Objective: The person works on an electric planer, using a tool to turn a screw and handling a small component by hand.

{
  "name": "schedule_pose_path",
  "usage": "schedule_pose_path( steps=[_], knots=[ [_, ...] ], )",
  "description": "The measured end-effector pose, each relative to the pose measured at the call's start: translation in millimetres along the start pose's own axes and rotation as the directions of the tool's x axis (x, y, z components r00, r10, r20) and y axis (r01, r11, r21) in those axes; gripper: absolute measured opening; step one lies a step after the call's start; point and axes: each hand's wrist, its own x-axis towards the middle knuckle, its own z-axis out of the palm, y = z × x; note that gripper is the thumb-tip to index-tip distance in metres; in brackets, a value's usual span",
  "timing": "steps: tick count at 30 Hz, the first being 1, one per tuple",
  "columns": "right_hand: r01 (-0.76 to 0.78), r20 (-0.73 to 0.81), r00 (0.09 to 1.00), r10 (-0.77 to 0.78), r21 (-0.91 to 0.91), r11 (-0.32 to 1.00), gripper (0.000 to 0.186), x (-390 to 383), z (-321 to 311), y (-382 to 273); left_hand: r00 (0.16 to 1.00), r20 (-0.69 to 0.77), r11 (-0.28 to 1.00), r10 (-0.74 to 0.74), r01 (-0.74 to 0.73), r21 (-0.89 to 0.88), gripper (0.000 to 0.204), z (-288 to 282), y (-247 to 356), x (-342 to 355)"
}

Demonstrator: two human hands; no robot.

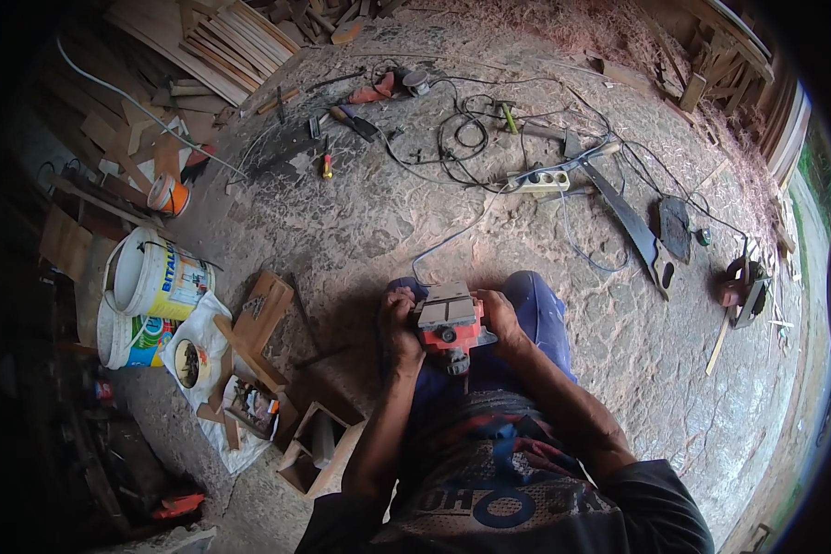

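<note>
Over my lap I hold a red electric planer [450, 319], its grey sole plate facing up and a dark knob pointing toward me. My left hand [403, 323] is closed round its left side. On the opposite side my right hand [500, 317] grips the body, with the fingers partly hidden behind it. A thin cable runs from near the planer toward a white power strip [542, 179] on the ground ahead.
A handsaw [630, 226] lies at the right, with a dark corded power tool [746, 291] beyond it. Tangled cables [466, 134] and a screwdriver [327, 166] lie ahead. Buckets [162, 272], a wooden box [319, 448] and wood pieces [260, 319] stand at my left.
</note>
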Motion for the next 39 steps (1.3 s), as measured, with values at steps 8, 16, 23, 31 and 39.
schedule_pose_path(
  steps=[8,16,23,31,39],
  knots=[
    [0.101,0.022,0.995,-0.1,-0.049,0.994,0.035,5,-4,15,0.997,-0.054,0.998,0.055,-0.052,0.047,0.011,9,4,0],
    [0.122,0.028,0.992,-0.12,-0.119,0.985,0.042,3,-6,9,0.998,-0.041,0.997,0.05,-0.048,0.052,0.013,13,10,0],
    [0.341,0.142,0.94,-0.31,-0.386,0.857,0.058,5,-13,16,0.999,-0.033,0.997,-0.038,0.036,-0.061,0.008,1,2,-2],
    [0.046,-0.026,0.999,-0.046,-0.003,0.999,0.047,-8,5,-9,0.999,-0.004,0.998,-0.038,0.038,-0.057,0.006,-6,-1,0],
    [0.06,-0.104,0.993,-0.063,-0.033,0.998,0.048,-5,-34,-38,0.995,0.1,0.998,-0.022,0.028,-0.06,0.008,64,4,27]
  ],
)
